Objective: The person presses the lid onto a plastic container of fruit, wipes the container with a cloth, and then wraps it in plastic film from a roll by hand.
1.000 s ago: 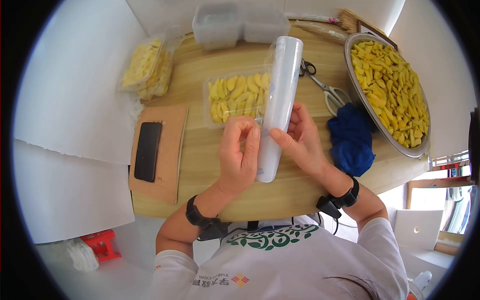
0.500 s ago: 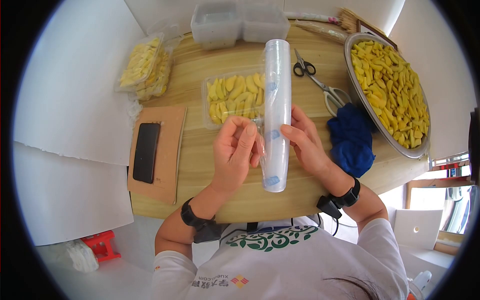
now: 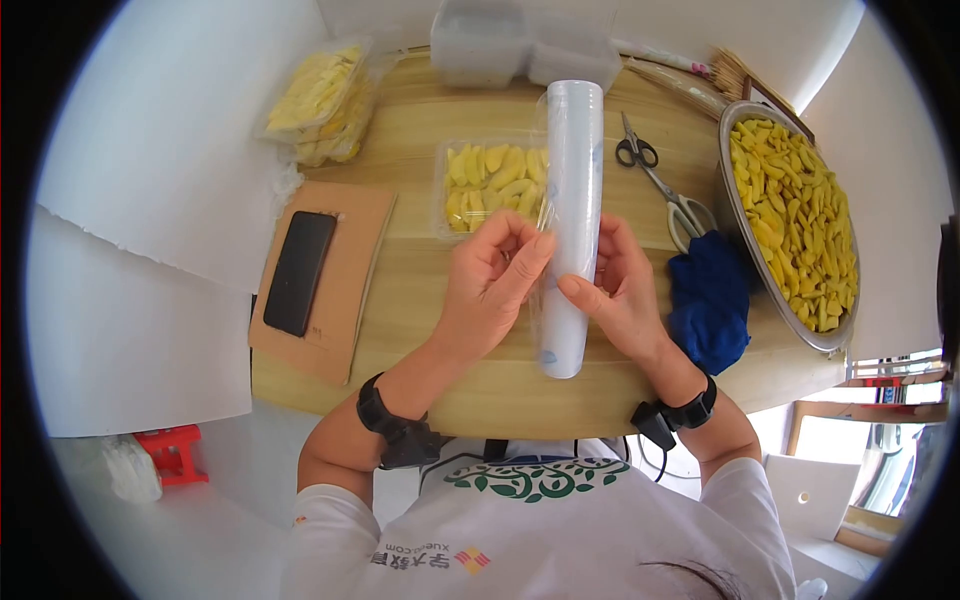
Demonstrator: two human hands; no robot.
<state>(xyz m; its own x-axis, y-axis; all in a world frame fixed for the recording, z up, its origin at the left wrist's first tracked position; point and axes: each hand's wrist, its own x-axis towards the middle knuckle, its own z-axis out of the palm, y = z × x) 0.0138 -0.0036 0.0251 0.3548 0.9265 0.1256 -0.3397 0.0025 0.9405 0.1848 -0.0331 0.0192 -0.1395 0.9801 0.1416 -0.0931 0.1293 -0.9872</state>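
Observation:
Upright over the table stands a roll of plastic wrap [image 3: 573, 190], held between my two hands. My right hand [image 3: 617, 285] grips its right side, thumb in front and fingers behind. At its left edge, my left hand [image 3: 497, 275] pinches the loose film between thumb and fingers. Just behind the roll lies a clear plastic tray [image 3: 441, 205] of yellow fruit slices [image 3: 490, 180], its right part covered by the roll and its near edge partly by my left hand.
A black phone [image 3: 300, 272] lies on cardboard [image 3: 347, 280] at left. Filled trays [image 3: 325, 100] are stacked behind it. Empty containers [image 3: 480, 45] stand at the back. Scissors [image 3: 636, 150], a blue cloth [image 3: 708, 305] and a large metal bowl [image 3: 727, 180] of slices are at right.
The view has shifted, so the table's contents appear displaced. The roll has turned a little, and my left hand has come closer to its edge, still pinching the film.

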